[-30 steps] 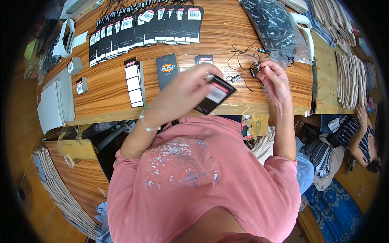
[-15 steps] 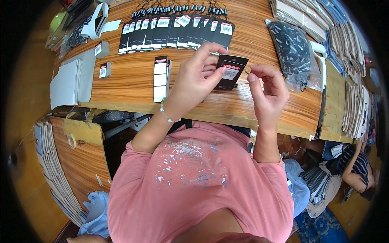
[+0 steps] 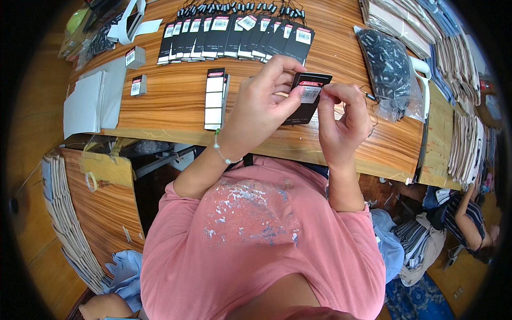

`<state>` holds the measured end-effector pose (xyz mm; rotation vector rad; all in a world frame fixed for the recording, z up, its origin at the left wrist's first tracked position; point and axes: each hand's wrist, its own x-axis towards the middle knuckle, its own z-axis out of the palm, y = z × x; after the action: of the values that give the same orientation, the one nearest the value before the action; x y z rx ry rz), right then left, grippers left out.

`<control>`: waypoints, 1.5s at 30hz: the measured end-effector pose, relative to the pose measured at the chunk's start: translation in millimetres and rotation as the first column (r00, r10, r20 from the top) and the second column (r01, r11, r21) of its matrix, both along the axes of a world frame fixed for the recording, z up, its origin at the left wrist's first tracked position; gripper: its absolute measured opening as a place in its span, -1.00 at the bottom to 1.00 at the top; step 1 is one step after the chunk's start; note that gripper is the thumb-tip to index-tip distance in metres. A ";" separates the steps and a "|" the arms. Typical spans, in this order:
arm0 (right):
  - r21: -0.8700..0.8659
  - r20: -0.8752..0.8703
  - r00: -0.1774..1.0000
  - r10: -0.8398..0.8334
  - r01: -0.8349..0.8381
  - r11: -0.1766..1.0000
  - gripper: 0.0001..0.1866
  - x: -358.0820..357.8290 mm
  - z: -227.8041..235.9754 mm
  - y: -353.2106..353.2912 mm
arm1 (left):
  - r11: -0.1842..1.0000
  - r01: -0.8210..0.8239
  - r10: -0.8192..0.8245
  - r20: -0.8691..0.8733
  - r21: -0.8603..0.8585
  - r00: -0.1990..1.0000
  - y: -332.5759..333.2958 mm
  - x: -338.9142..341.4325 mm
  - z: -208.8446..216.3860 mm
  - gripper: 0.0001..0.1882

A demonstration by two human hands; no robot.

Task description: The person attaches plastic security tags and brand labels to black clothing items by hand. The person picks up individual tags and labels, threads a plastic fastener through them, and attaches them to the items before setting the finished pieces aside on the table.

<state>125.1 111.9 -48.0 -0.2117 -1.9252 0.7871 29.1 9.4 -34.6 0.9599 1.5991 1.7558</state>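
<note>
Since the earlier frame I've lifted the tag point(image 3: 308, 96) off the table point(image 3: 176, 106). Left hand point(image 3: 261, 104) pinches its edge; right hand point(image 3: 341, 120) fingertips pinch its corner. The thin string point(image 3: 373, 104) could slip free if I fumble.

A long wooden worktop point(image 3: 176, 106) carries a fanned row of black hang tags point(image 3: 234, 37) with white labels along its far edge. Nearer lies a narrow stack of black and white tags point(image 3: 215, 98), and to its left two small white boxes point(image 3: 136, 72) sit apart from each other. Grey sheets point(image 3: 88, 104) rest at the left end. A clear plastic bag of small dark parts point(image 3: 392, 69) lies at the right, beside stacked beige cloth pieces point(image 3: 464, 138). Below the left end, a low wooden surface point(image 3: 101, 208) stands next to a stack of pale folded pieces point(image 3: 66, 224). Another person point(image 3: 466, 218) sits at the lower right.
</note>
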 end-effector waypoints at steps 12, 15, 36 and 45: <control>0.070 -0.008 1.000 -0.012 0.012 0.997 -0.74 -4.6 -7.1 1.1 | 1.000 -0.012 0.009 -0.126 -0.023 0.992 -0.1 4.3 2.0 -0.73; 0.052 -0.026 1.000 0.002 0.000 0.999 -0.74 -4.7 -9.7 0.7 | 0.999 -0.042 0.040 -0.165 -0.008 0.986 0.8 7.4 2.1 -0.73; -0.560 -0.115 0.978 0.172 -0.207 0.802 -0.88 7.9 -4.8 -5.9 | 0.993 -0.099 0.029 -0.656 -0.070 0.754 -3.2 8.0 17.6 -0.75; -0.704 -0.162 0.963 0.214 -0.265 0.659 -0.79 11.8 7.1 -0.9 | 0.995 -0.091 0.053 -0.629 -0.028 0.776 0.1 9.5 19.3 -0.77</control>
<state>136.9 111.0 -40.9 -0.4049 -1.4962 1.7082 38.7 9.5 -15.3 1.5953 2.0971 1.4966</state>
